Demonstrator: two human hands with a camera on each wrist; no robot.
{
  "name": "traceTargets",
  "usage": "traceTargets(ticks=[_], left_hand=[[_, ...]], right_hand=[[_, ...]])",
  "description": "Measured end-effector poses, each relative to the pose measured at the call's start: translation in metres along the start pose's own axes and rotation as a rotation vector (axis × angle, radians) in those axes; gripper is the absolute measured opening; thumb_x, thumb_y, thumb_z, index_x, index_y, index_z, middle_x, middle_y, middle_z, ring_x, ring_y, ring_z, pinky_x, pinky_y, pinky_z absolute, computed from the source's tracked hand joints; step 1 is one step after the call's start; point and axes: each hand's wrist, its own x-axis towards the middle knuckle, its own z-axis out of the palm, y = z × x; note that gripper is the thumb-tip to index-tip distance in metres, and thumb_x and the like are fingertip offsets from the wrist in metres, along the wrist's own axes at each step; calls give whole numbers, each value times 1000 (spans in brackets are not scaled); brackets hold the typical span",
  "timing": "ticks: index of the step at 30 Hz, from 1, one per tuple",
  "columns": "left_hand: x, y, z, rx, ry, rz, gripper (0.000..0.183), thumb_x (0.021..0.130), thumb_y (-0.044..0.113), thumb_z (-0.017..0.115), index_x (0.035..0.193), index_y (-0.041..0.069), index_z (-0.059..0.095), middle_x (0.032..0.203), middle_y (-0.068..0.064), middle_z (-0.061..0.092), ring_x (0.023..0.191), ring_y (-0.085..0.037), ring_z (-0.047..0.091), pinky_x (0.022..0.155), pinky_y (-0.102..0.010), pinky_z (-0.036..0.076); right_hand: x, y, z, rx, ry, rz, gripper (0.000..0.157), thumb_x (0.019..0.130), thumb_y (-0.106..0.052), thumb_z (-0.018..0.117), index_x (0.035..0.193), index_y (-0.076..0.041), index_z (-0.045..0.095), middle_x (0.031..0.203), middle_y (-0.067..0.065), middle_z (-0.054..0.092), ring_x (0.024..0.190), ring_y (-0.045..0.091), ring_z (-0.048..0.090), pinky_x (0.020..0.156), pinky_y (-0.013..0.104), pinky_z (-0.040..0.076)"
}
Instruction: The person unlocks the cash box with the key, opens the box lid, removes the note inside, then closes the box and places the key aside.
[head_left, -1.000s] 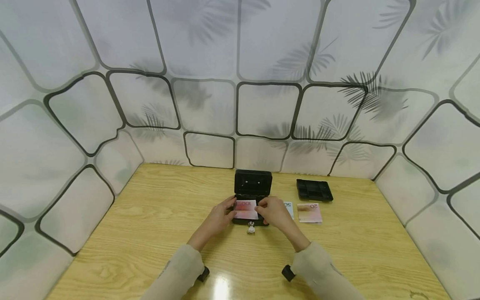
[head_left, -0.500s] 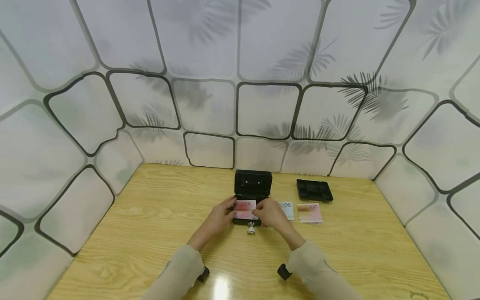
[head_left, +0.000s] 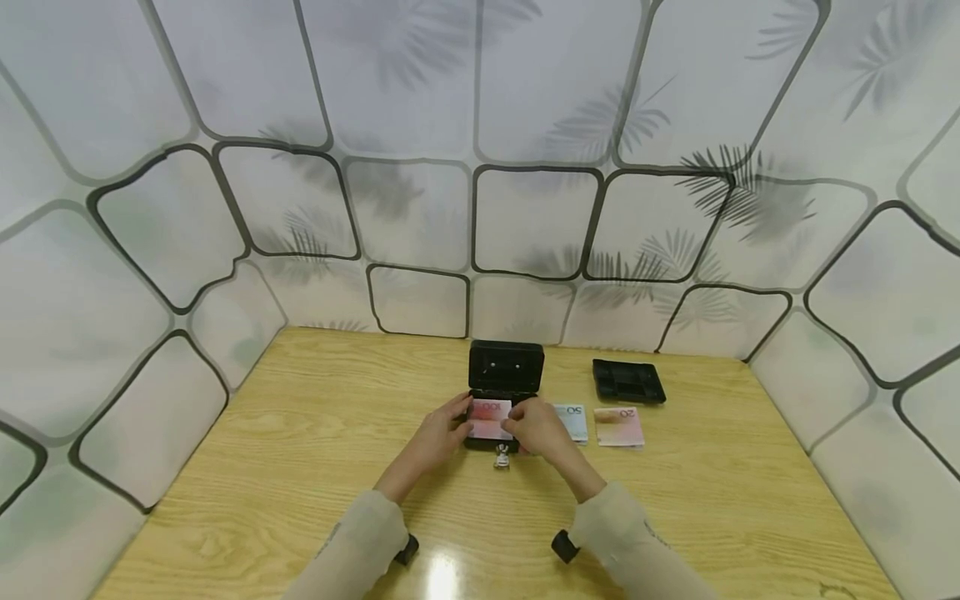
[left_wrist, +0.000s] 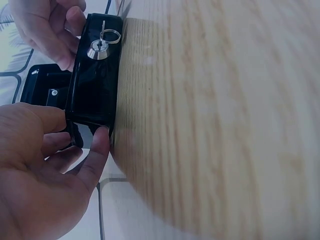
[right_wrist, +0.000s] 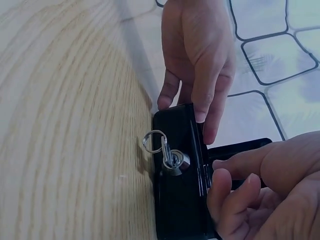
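A small black cash box [head_left: 507,367] stands on the table with its lid raised. Inside it lies a pink 100 banknote [head_left: 490,412], face up. My left hand [head_left: 437,435] grips the box's left end, thumb at the rim and other fingers against the side, as the left wrist view shows. Over the right part of the box, my right hand [head_left: 542,427] holds the banknote's right edge between thumb and fingertips; its other fingers curl at the front edge. A key with a ring [right_wrist: 156,142] sits in the lock [right_wrist: 176,162] on the front wall.
Right of the box lie a bluish 50 banknote [head_left: 574,422] and a stack of 20 banknotes [head_left: 619,427]. Behind them is a black compartment tray [head_left: 628,381]. The wooden table [head_left: 315,400] meets patterned fabric walls [head_left: 420,212] at the back and sides.
My right hand has shifted slightly left, inward over the box, uncovering more of the 50 banknote. My left hand has kept its place on the box.
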Motion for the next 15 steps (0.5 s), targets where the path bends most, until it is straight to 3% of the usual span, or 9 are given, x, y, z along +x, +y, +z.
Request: traceTargets(ticks=[8,15], left_hand=[[0,-1,0,-4,5,3,50,103,3,61,149,-9,48,159,-20,42,143,-39,43,114,-54,38],[0,-2,0,12,1,32,49,102,1,61,148,-11,48,158,-23,43,137,-41,50,110,-54,43]], right_hand=[[1,1,2,244,96,6,32,94,0,68,121,16,65,69,10,68,48,17,60,42,21,40],[9,3,3,302,122,28,37,95,-4,68,125,17,63,74,11,67,51,19,60,45,24,39]])
